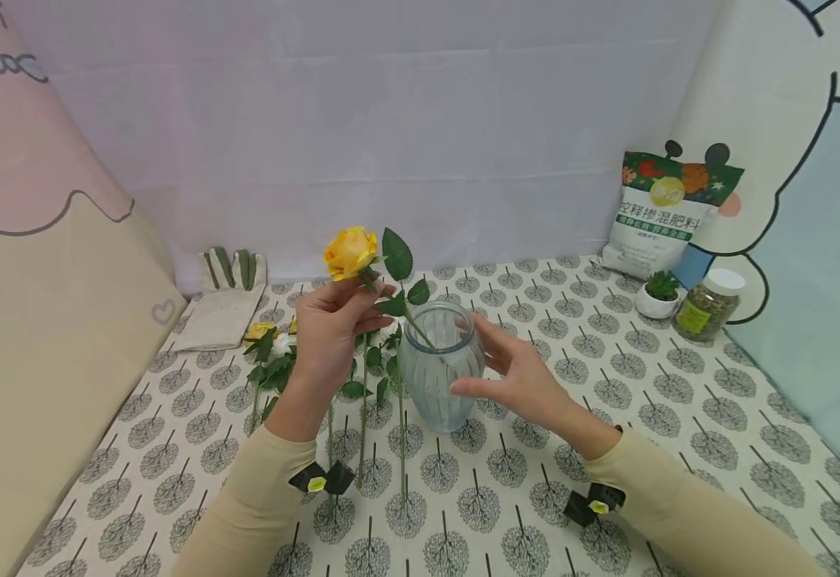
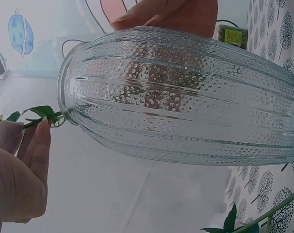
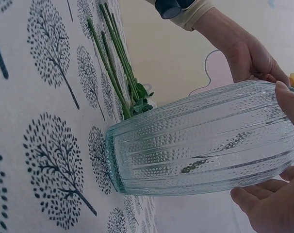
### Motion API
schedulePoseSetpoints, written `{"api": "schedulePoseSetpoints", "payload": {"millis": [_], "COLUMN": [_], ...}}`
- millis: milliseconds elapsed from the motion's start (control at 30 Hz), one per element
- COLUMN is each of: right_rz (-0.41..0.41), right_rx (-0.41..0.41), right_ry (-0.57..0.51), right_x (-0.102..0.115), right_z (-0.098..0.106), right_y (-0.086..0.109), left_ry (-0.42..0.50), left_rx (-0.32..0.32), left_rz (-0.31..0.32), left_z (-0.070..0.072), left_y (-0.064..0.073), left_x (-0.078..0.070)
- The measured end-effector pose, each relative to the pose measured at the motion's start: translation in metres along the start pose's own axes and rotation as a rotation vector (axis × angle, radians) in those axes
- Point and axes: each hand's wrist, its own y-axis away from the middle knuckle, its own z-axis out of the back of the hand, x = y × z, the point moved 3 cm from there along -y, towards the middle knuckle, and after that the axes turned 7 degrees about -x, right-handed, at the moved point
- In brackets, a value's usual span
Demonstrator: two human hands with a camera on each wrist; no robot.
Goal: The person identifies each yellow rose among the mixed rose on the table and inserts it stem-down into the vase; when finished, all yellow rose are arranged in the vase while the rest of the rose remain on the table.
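The yellow rose (image 1: 350,252) is up over the desk (image 1: 680,465), about midway between its left and right edges. It leans, with its bloom up and to the left. The left hand (image 1: 333,320) has its fingers pinched on the stem, just under the bloom. The low end of the stem goes down through the mouth of the glass vase (image 1: 440,385). The vase stands upright on the desk. The right hand (image 1: 517,373) holds it near the top, with its fingers curved around the right side. More flowers (image 1: 272,373), yellow and white, lie left of the vase, with stems toward the front edge. Gloves (image 1: 221,316) lie at the back left corner. Near the back right corner are a bag (image 1: 654,212), a small potted plant (image 1: 656,298) and a jar (image 1: 708,306) with a white lid.
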Motion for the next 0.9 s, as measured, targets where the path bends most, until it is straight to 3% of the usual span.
{"api": "schedulePoseSetpoints", "payload": {"millis": [200, 367, 667, 900], "right_rz": [-0.002, -0.002, 0.017, 0.010], "right_rx": [0.002, 0.003, 0.005, 0.002], "right_ry": [0.001, -0.004, 0.005, 0.002], "right_x": [0.000, 0.001, 0.000, 0.001], "right_z": [0.000, 0.000, 0.000, -0.001], "right_y": [0.000, 0.001, 0.000, 0.000], "left_ry": [-0.034, -0.106, -0.207, -0.306], "left_rx": [0.022, 0.075, 0.100, 0.145], "left_rz": [-0.010, 0.024, 0.041, 0.135], "left_z": [0.000, -0.002, -0.003, -0.005], "left_y": [0.001, 0.002, 0.002, 0.000], "left_x": [0.000, 0.004, 0.007, 0.011]}}
